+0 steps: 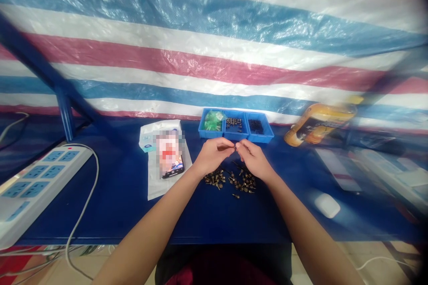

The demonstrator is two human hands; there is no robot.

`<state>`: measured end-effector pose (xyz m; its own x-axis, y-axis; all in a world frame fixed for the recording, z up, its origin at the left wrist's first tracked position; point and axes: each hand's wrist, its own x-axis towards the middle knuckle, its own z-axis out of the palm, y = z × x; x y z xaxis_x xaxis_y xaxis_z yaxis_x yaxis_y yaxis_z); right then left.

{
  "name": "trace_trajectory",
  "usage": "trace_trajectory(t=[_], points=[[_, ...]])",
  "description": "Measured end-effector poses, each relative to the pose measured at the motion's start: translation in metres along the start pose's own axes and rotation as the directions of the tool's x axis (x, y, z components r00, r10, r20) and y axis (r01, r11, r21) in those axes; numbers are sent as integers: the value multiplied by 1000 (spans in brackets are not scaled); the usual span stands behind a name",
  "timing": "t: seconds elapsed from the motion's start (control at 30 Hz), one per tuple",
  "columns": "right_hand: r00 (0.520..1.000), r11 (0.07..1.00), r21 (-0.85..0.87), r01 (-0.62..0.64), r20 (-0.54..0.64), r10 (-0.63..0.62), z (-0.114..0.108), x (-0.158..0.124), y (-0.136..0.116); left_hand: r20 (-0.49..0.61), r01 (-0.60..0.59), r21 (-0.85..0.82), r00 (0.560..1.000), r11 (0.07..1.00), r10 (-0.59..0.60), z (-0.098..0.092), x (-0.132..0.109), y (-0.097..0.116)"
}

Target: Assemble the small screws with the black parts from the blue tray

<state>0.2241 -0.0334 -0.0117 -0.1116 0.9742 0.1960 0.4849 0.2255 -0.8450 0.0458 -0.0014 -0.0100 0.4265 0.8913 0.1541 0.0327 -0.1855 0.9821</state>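
My left hand (212, 155) and my right hand (253, 158) meet fingertip to fingertip above the blue table (127, 196). Both are pinched shut on a tiny dark part between them, too small to name. Just below the hands lies a loose pile of small brass-and-black screws (230, 181). Behind the hands stand three joined blue bins (236, 125): the left holds green pieces, the middle brass parts, the right black parts.
A phone (170, 156) lies on a white sheet left of the hands. A white power strip (33, 187) with its cable sits at far left. An orange bottle (317, 125) lies at right, with a small white case (327, 205) nearer. A striped tarp hangs behind.
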Motion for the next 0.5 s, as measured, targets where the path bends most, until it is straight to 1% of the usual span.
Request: trace_trajectory(t=[0.17, 0.3, 0.43, 0.5], points=[[1000, 1000, -12, -22, -2, 22, 0, 0, 0, 26, -42, -1, 999, 999, 42, 4, -1, -5], [999, 999, 2, -32, -4, 32, 1, 2, 2, 23, -57, -18, 998, 998, 57, 5, -1, -6], [999, 998, 60, -35, 10, 35, 1, 4, 5, -11, -12, 4, 1000, 1000, 12, 6, -2, -4], [998, 992, 107, -60, 28, 58, 1, 4, 5, -61, 14, 28, 998, 999, -13, 6, -2, -1]])
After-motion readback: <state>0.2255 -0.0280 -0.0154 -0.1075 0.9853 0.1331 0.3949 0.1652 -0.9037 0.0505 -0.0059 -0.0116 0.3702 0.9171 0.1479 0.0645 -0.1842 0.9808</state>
